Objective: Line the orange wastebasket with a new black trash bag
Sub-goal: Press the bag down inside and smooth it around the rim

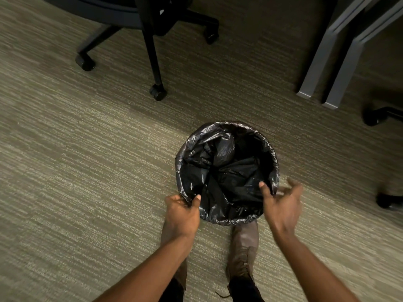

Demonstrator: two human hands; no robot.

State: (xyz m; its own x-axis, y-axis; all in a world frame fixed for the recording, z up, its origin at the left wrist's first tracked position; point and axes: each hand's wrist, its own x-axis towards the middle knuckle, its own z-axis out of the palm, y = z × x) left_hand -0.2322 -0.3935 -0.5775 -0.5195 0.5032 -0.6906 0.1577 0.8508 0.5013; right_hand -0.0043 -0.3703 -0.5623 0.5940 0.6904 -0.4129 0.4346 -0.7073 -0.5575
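A round wastebasket stands on the carpet in front of my feet, its orange body fully hidden under the black trash bag (226, 171). The bag's glossy edge is folded over the rim all the way round and its loose plastic sags inside. My left hand (182, 211) pinches the bag's edge at the near-left rim, thumb on top. At the near-right rim is my right hand (281, 199), blurred, its fingers spread and its thumb tip touching the plastic; it grips nothing that I can see.
A black office chair (152, 40) on castors stands at the back left. Grey desk legs (327, 62) rise at the back right, with more chair castors (379, 115) at the right edge. My brown boots (244, 251) are just behind the basket on olive carpet.
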